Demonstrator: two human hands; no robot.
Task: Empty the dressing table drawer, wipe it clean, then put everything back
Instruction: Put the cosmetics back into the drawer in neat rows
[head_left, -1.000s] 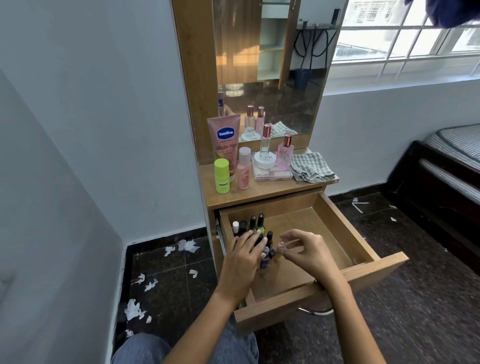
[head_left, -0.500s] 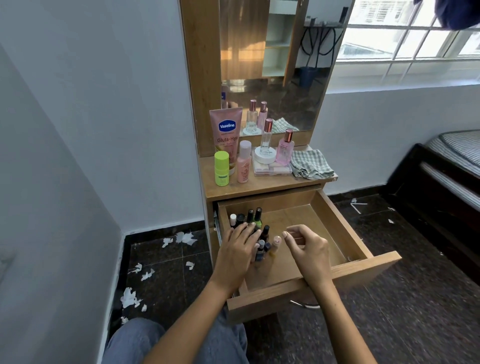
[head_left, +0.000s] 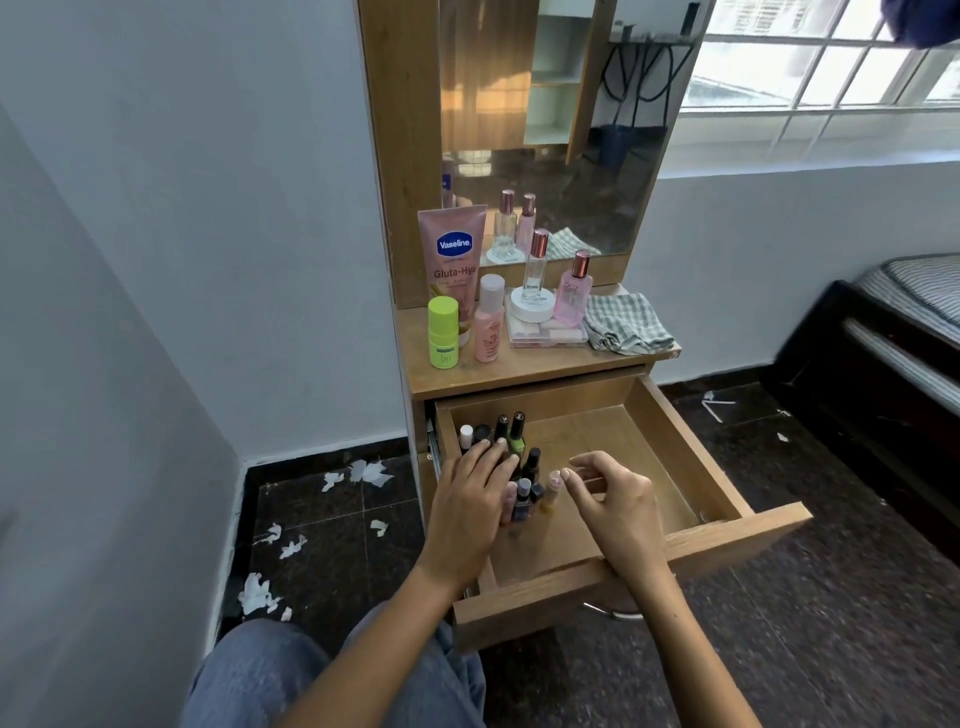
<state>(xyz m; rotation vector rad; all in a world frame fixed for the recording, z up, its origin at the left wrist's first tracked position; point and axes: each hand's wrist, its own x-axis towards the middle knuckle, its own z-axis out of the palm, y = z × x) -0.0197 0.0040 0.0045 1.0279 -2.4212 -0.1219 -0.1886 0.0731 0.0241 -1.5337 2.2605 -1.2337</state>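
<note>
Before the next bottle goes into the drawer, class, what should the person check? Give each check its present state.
1. Drawer pulled fully open: ok.
2. Bare floor free on the drawer's right side: ok.
3. Nail polish bottles standing upright in the left part: ok for the back row; those under the left hand cannot tell.
4. Left hand steadying the cluster: ok, fingers lie over it.
5. Right hand gripping the small bottle: cannot tell.
6. Checked cloth out of the way on the tabletop: ok.
</note>
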